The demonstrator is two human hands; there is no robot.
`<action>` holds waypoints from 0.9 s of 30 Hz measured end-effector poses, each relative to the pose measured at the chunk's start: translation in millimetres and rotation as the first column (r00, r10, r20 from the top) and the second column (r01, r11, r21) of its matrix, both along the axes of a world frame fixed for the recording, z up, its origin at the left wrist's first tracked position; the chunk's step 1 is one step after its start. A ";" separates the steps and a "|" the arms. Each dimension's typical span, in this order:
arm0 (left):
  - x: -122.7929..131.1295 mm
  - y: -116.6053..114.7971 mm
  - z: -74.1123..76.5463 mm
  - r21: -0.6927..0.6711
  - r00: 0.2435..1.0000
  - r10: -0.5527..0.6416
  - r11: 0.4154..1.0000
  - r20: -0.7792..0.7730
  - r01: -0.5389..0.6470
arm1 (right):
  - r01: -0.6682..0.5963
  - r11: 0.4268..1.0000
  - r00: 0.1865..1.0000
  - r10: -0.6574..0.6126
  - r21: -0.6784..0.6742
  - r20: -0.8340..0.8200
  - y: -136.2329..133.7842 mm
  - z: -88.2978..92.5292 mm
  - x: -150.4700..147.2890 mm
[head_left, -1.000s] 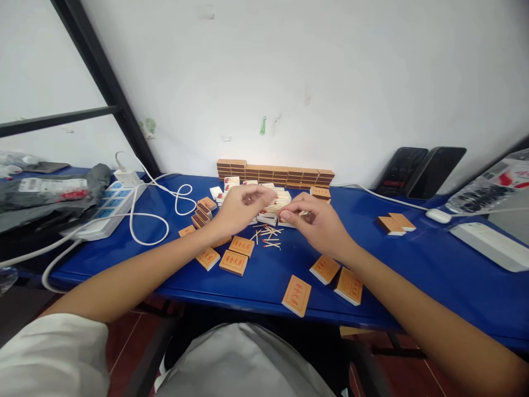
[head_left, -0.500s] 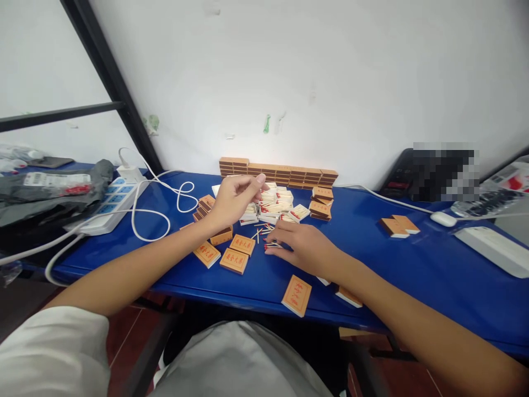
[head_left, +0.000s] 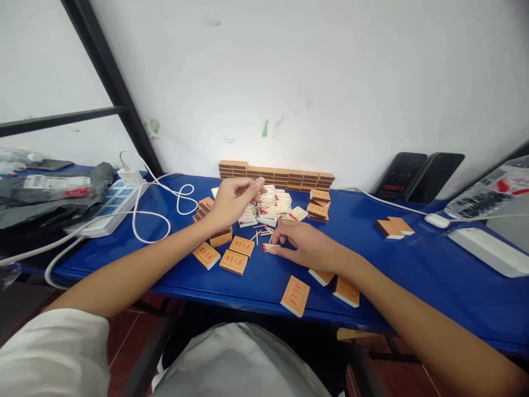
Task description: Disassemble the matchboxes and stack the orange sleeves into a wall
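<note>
My right hand (head_left: 303, 244) rests low on the blue table (head_left: 413, 264), fingers pinched on a few loose red-tipped matches (head_left: 268, 247). My left hand (head_left: 235, 199) is raised above the table with fingers curled as if pinching something too small to make out. Behind both hands lie open trays of matches (head_left: 273, 208) in a heap. Orange matchboxes (head_left: 233, 261) lie flat near the front edge, and a low wall of stacked matchboxes (head_left: 281, 176) runs along the white wall.
A white power strip (head_left: 111, 208) with looping white cables (head_left: 157, 215) sits left. Two dark phones (head_left: 421, 176) lean on the wall at right, near two matchboxes (head_left: 394, 226), a white mouse (head_left: 438, 220) and a white keyboard (head_left: 487, 251). A grey bag (head_left: 49, 193) lies far left.
My right hand dropped from the open match trays down to the loose matches on the table and pinched them together. My left hand lifted slightly and stayed curled.
</note>
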State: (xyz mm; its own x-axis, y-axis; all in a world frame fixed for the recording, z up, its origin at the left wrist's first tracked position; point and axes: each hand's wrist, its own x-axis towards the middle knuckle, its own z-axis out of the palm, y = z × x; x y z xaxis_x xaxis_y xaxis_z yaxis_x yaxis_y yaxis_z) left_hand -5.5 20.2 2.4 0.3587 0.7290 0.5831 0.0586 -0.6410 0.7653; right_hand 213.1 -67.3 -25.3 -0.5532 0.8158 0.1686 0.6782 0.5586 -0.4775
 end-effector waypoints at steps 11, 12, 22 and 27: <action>-3.6 -6.7 -2.0 0.418 0.964 0.099 0.908 -0.249 0.015 | 0.278 0.950 0.959 -0.266 0.141 -0.096 10.9 -6.2 -4.0; -3.4 -7.3 -1.8 0.435 0.964 0.106 0.901 -0.244 0.011 | 0.313 0.935 0.949 -0.302 0.164 -0.091 10.9 -6.4 -6.3; -4.2 -5.2 -2.5 0.485 0.966 0.115 0.874 -0.232 0.013 | 0.326 0.932 0.941 -0.337 0.157 0.044 5.3 -4.8 -14.8; -3.9 -6.4 -1.7 0.507 0.965 0.125 0.862 -0.229 0.008 | 0.311 0.948 0.949 -0.314 0.070 0.026 4.7 -3.5 -14.8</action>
